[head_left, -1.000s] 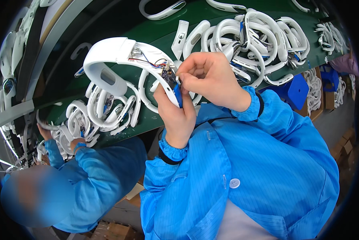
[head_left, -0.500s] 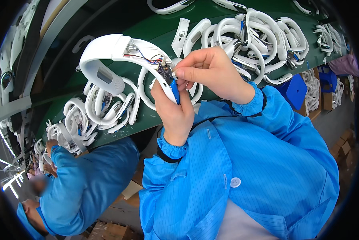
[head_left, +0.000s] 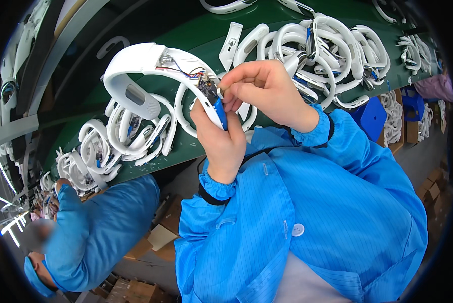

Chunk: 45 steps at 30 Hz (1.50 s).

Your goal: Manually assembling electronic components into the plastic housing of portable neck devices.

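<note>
A white curved neckband device (head_left: 130, 59) is raised above the bench, its housing open along one arm. Inside show thin red, blue and dark wires, a small circuit board (head_left: 206, 85) and a blue block (head_left: 220, 112) that looks like a battery. My left hand (head_left: 221, 146) is closed round the open arm from below, beside the blue block. Thumb and forefinger of my right hand (head_left: 274, 93) pinch at the edge of the board. A small whitish piece (head_left: 220, 93) shows at those fingertips; its kind is too small to tell.
On the green bench (head_left: 186, 151) lie a pile of similar white neckbands (head_left: 332, 55) at the right and another pile (head_left: 135, 131) at the left. Blue bins (head_left: 370, 116) stand beyond the right edge. A co-worker in blue (head_left: 110, 217) bends at the bench on the left.
My right fingers have shifted slightly and curl a little more at the board. The neckband stays in my left hand. The co-worker has moved a little to the left.
</note>
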### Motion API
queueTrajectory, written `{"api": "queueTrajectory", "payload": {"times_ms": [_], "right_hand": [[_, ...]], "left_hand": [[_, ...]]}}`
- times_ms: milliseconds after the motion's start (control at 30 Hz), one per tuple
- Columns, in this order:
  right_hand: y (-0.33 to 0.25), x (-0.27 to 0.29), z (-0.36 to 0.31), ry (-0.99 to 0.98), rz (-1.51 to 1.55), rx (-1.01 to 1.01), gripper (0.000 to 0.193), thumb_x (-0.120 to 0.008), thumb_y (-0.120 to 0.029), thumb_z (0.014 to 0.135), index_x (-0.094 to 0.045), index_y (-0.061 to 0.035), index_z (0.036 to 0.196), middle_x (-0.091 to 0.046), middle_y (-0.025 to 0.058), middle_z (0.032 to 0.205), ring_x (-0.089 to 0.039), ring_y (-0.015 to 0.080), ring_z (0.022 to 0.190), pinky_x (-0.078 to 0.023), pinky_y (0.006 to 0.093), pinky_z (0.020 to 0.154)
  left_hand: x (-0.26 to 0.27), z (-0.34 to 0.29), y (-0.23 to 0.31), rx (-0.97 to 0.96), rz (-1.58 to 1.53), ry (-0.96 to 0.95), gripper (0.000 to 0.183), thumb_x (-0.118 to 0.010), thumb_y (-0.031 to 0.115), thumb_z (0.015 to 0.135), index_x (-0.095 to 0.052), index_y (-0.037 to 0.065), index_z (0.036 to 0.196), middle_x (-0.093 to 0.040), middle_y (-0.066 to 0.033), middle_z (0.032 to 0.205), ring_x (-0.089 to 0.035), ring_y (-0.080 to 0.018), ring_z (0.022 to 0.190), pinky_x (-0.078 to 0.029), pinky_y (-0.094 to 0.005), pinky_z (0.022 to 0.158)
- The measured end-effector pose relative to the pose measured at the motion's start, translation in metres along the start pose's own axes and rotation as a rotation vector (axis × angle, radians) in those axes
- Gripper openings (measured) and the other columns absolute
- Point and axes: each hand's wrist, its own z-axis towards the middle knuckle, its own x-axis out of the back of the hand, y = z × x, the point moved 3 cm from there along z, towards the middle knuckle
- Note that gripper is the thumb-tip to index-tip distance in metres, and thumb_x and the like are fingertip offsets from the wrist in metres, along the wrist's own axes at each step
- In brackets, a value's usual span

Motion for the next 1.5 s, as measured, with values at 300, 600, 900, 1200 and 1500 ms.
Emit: {"api": "queueTrajectory", "payload": {"times_ms": [300, 600, 900, 1200, 1500], "right_hand": [[0.002, -0.003, 0.002, -0.031, 0.010, -0.046, 0.020, -0.062, -0.010, 0.083, -0.063, 0.0058, 0.095, -0.065, 0.0109, 0.075, -0.062, 0.0142, 0.066, -0.051, 0.0252, 0.061], [0.003, -0.006, 0.001, -0.030, 0.039, -0.009, 0.015, -0.061, -0.008, 0.083, -0.062, 0.0052, 0.090, -0.064, 0.0106, 0.073, -0.062, 0.0139, 0.065, -0.052, 0.0251, 0.060], [0.008, -0.007, 0.000, 0.007, 0.048, 0.015, 0.012, -0.056, -0.002, 0.083, -0.059, 0.0066, 0.090, -0.063, 0.0107, 0.072, -0.062, 0.0139, 0.062, -0.052, 0.0253, 0.058], [0.001, -0.006, -0.001, 0.016, 0.054, -0.039, 0.013, -0.057, -0.003, 0.080, -0.061, 0.0056, 0.089, -0.064, 0.0102, 0.074, -0.062, 0.0134, 0.062, -0.051, 0.0233, 0.057], [-0.002, -0.008, 0.000, 0.199, -0.517, 0.308, 0.010, -0.063, -0.005, 0.068, -0.062, 0.0022, 0.074, -0.062, 0.0064, 0.066, -0.060, 0.0097, 0.060, -0.049, 0.0228, 0.056]], "left_hand": [[0.005, 0.001, 0.005, -0.087, 0.076, 0.030, 0.043, -0.052, -0.007, 0.079, -0.040, -0.006, 0.119, -0.050, -0.0200, 0.105, -0.059, -0.0291, 0.089, -0.047, -0.0348, 0.076], [0.005, -0.002, 0.003, -0.043, -0.004, 0.024, 0.042, -0.053, -0.008, 0.079, -0.039, -0.005, 0.119, -0.052, -0.0191, 0.104, -0.060, -0.0261, 0.087, -0.048, -0.0336, 0.075], [0.003, -0.003, 0.010, -0.080, 0.025, 0.004, 0.046, -0.052, -0.010, 0.078, -0.036, -0.006, 0.120, -0.053, -0.0188, 0.100, -0.060, -0.0250, 0.084, -0.048, -0.0329, 0.074], [0.002, -0.003, 0.002, -0.047, -0.014, 0.022, 0.045, -0.051, -0.009, 0.078, -0.036, -0.006, 0.120, -0.053, -0.0186, 0.098, -0.059, -0.0266, 0.085, -0.047, -0.0335, 0.074], [0.004, 0.004, 0.005, -0.002, 0.013, 0.041, 0.036, -0.050, -0.001, 0.086, -0.034, -0.005, 0.118, -0.050, -0.0142, 0.106, -0.055, -0.0174, 0.092, -0.043, -0.0278, 0.082]]}}
